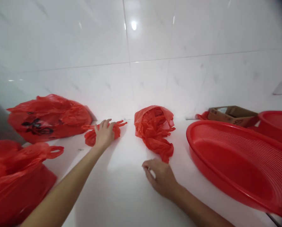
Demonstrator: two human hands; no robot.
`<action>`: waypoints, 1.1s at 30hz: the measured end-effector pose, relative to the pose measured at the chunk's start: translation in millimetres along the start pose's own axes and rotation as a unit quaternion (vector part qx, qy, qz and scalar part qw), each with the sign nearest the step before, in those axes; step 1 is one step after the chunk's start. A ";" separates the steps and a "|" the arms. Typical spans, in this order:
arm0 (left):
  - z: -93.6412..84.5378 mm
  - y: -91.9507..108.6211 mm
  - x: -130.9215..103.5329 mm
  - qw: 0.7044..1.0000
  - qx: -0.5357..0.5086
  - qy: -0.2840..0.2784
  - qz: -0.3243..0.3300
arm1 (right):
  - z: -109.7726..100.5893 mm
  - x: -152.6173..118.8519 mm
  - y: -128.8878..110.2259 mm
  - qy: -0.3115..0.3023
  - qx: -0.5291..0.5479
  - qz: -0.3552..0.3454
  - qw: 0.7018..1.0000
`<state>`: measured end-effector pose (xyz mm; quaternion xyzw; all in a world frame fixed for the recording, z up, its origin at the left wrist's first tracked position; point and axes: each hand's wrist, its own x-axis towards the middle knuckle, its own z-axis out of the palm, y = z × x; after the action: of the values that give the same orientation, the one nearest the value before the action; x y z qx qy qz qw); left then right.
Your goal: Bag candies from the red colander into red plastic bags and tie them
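Note:
My left hand [105, 135] rests over a small knotted red plastic bag [90, 138] on the white surface. Its fingers are spread, and the bag's thin handles stick out on both sides of it; what lies under the palm is hidden. Nearer to me, my right hand [161, 176] is curled, thumb and forefinger tips together around a small gap, with nothing visible in them. Just beyond its knuckles lies a crumpled, loose red plastic bag [153, 126], its tail end reaching down close to the hand. Whether they touch I cannot tell.
A full red bag with black print [48, 121] leans at the back left, and another large red bag [20, 186] stands at the near left. To the right are a big red plastic basket [209, 176], a cardboard box [233, 116] and a second red container [277, 124]. White tiled wall [150, 82] closes the back.

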<state>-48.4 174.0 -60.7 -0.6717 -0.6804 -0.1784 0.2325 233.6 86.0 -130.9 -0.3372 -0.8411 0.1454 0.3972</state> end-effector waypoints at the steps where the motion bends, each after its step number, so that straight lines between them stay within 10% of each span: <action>1: -0.3 16.4 -10.0 1.000 -0.020 0.011 0.017 | -9.9 5.0 6.4 0.038 -0.053 0.003 0.998; 6: 7.5 89.5 -71.7 0.946 -0.311 -0.008 0.095 | -41.9 16.1 40.4 0.040 -0.176 0.181 0.967; 11: 18.0 125.4 -106.0 0.851 -0.507 -0.117 0.063 | -33.8 15.0 31.1 0.002 0.058 0.151 0.987; 16: 15.7 118.3 -103.0 0.785 -0.607 -0.122 0.010 | -30.5 20.7 10.7 0.067 0.315 0.155 0.934; 20: 5.5 101.7 -97.5 0.755 -0.631 -0.145 -0.100 | -37.9 23.9 17.6 0.138 0.327 0.188 0.916; 24: -7.9 97.6 -93.9 0.612 -0.726 -0.175 -0.261 | -43.3 26.9 27.1 0.199 0.320 0.229 0.897; 27: -13.2 101.4 -92.8 0.517 -0.776 -0.181 -0.314 | -39.1 24.1 22.7 0.135 0.350 0.241 0.895; 33: -7.0 109.8 -100.0 0.520 -0.791 -0.146 -0.287 | -17.6 9.6 9.0 -0.027 0.328 0.171 0.929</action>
<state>60.6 90.8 -118.2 -0.3637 -0.4396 -0.5997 -0.5611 246.8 98.7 -118.7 -0.3229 -0.6862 0.4883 0.4318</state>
